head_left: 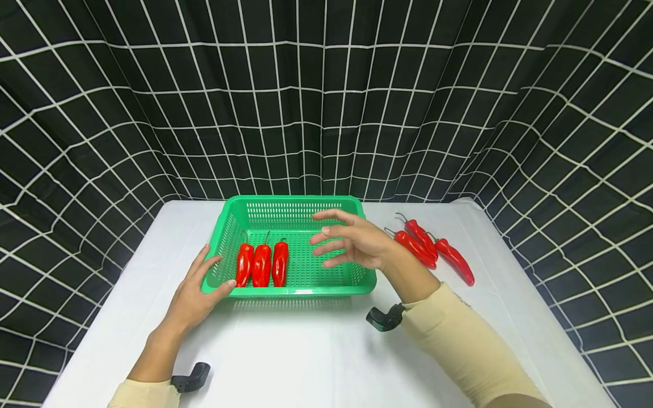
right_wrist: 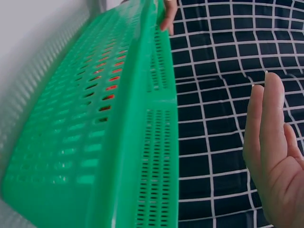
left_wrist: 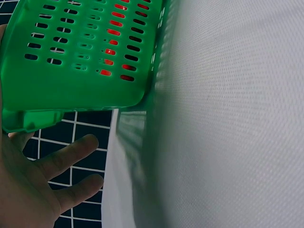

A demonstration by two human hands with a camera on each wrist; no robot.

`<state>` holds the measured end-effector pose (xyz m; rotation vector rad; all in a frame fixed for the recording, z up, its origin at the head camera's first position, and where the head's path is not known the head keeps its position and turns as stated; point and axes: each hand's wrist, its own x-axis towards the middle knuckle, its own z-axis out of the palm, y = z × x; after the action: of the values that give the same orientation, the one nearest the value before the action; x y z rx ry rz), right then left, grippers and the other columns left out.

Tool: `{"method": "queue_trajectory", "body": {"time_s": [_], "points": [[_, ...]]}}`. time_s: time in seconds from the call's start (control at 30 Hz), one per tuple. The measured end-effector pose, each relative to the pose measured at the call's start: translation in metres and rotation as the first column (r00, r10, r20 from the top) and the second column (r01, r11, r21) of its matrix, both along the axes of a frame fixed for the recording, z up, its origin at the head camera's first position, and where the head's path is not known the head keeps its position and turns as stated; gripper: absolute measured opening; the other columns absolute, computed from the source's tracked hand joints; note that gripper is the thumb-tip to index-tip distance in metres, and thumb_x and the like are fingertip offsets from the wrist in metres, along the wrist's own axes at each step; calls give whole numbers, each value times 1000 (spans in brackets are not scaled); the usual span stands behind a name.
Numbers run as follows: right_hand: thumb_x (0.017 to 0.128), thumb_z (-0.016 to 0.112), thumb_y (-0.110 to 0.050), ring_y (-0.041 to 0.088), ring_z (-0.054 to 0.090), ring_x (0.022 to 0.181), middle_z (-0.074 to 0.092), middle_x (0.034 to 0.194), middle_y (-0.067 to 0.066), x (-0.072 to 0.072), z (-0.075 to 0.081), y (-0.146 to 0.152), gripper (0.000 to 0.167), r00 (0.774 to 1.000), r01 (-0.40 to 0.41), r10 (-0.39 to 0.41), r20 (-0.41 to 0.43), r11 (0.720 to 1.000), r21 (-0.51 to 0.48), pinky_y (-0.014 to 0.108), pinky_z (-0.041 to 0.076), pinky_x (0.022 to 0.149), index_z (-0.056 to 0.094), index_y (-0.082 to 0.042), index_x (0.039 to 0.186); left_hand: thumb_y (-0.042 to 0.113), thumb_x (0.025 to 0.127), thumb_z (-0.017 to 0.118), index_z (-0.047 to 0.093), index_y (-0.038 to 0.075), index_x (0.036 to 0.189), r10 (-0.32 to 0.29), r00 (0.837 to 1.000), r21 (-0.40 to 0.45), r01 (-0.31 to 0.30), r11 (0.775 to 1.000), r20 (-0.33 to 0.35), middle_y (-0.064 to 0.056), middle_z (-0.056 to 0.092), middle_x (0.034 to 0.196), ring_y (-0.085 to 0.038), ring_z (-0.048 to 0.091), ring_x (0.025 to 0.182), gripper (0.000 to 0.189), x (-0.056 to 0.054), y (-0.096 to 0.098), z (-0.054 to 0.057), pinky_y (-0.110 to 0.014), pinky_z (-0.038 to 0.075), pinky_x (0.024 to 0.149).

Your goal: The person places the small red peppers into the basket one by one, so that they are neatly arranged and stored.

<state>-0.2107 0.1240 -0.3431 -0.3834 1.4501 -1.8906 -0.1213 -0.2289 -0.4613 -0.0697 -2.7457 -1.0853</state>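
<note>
Three glossy red peppers point(head_left: 262, 266) lie side by side in the left half of a green plastic basket point(head_left: 301, 292). At the basket's front left corner, my left hand point(head_left: 194, 294) rests on the rim, its thumb over the front edge and index finger over the side. Two other straight fingers of it spread outside the basket in the left wrist view. My right hand point(head_left: 359, 241) hovers over the basket's right side, fingers apart and loosely bent, holding nothing. In the right wrist view, that hand point(right_wrist: 275, 166) appears beside the basket's rim, its palm bare.
Three more red peppers point(head_left: 456, 260) with thin stems lie together on the white-covered table point(head_left: 285, 351), to the right of the basket. A black curtain point(head_left: 306, 102) with a white grid surrounds the table at the back and sides.
</note>
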Motion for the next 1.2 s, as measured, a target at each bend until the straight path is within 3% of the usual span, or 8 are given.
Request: {"method": "queue_trajectory", "body": {"time_s": [0.93, 1.2], "points": [[98, 51, -7, 36, 64, 101, 59, 119, 23, -2, 21, 64, 40, 993, 47, -53, -106, 997, -59, 54, 51, 83, 43, -12, 137, 47, 87, 66, 46, 13, 141, 2, 1000, -4, -2, 1000, 12, -3, 15, 159, -43, 28, 136, 67, 1, 1, 1, -72, 30, 93], [101, 45, -6, 35, 65, 100, 58, 121, 23, -6, 24, 92, 37, 988, 75, -93, -121, 987, -139, 51, 53, 81, 41, -9, 138, 47, 87, 66, 45, 12, 142, 5, 1000, -1, -5, 1000, 7, -2, 15, 160, -43, 27, 137, 69, 0, 0, 2, -72, 29, 93]]}}
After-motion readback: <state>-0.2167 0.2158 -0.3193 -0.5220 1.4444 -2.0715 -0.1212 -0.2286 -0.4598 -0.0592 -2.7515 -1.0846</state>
